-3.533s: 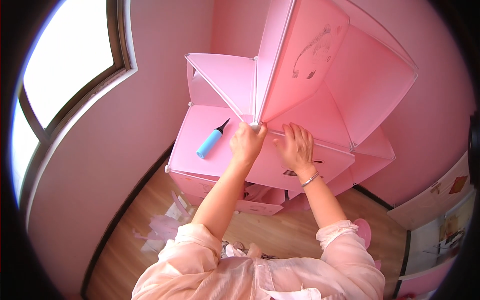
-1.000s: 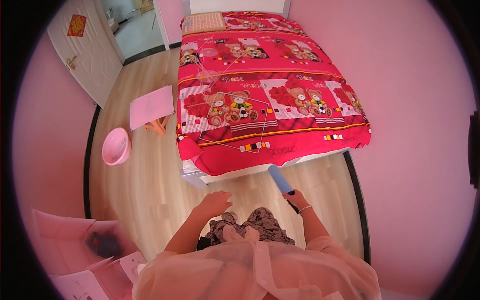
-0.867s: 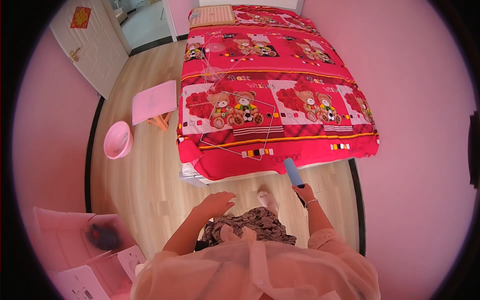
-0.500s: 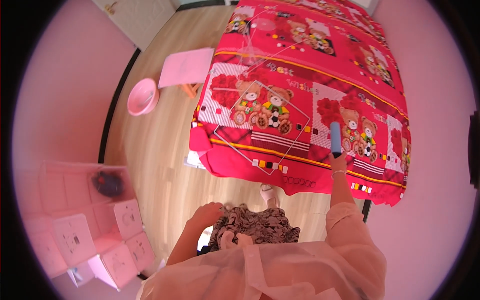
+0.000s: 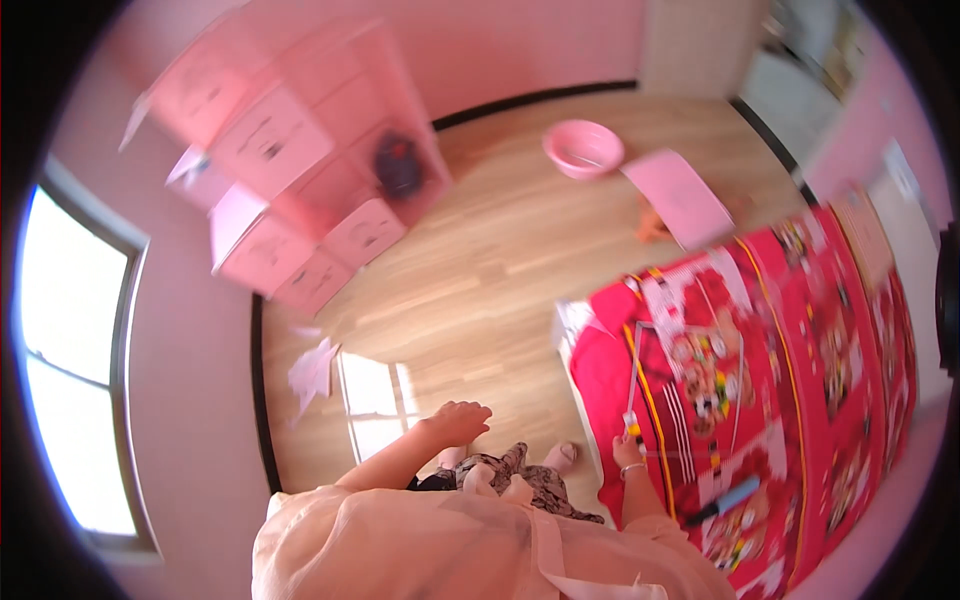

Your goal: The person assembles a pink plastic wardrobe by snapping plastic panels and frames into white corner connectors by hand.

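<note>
My right hand (image 5: 628,452) is at the near edge of the bed (image 5: 800,380), which has a red cartoon-bear cover. Its fingers are closed on the lower end of a thin metal rod (image 5: 634,375) that lies on the cover and carries a small pale connector. A blue tube-shaped tool with a dark tip (image 5: 725,500) lies loose on the cover just right of my forearm. My left hand (image 5: 458,420) hangs over the wooden floor with its fingers loosely apart and holds nothing. My feet and patterned skirt show below it.
A pink cube cabinet (image 5: 300,180) with drawers stands against the pink wall at upper left. A pink basin (image 5: 582,148) and a flat pink panel (image 5: 680,195) lie on the floor near the bed. Pale scraps (image 5: 312,365) lie by a bright window (image 5: 60,350).
My head has swung round, so the bed is now at the right and the cabinet at upper left. My right hand let go of the blue tool onto the bed and took the rod.
</note>
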A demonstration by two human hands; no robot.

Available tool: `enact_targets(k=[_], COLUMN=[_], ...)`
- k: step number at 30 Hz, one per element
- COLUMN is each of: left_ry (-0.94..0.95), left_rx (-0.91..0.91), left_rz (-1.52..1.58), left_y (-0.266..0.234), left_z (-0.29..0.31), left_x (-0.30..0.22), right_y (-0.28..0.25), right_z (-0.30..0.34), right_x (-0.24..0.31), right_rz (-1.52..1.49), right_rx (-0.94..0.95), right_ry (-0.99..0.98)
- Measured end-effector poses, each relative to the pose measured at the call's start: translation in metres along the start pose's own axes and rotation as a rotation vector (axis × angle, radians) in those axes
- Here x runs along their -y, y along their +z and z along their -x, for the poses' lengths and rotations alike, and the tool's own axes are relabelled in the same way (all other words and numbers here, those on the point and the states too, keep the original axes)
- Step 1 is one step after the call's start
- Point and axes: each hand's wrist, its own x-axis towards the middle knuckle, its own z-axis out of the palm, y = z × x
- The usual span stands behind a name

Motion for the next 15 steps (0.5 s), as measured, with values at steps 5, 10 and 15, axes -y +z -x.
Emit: enact_targets(k=[5, 10, 15], left_ry=[-0.141, -0.228, -0.379], left_rx=[-0.085, -0.275, -0.383], left_rz=[0.21, 0.333, 0.472], left_y=[0.023, 0.057, 0.075], left_z=[0.074, 0.128, 0.193], left_x=[0.09, 0.203, 0.292], right_y=[0.032, 0.076, 0.126], right_z=[-0.009, -0.01, 0.059], right_x=[0.127, 0.242, 0.371], right_rz=[0.093, -0.076, 0.007], right_rx=[0.16, 0.363, 0.612], right_ry=[-0.372, -0.31, -0.213])
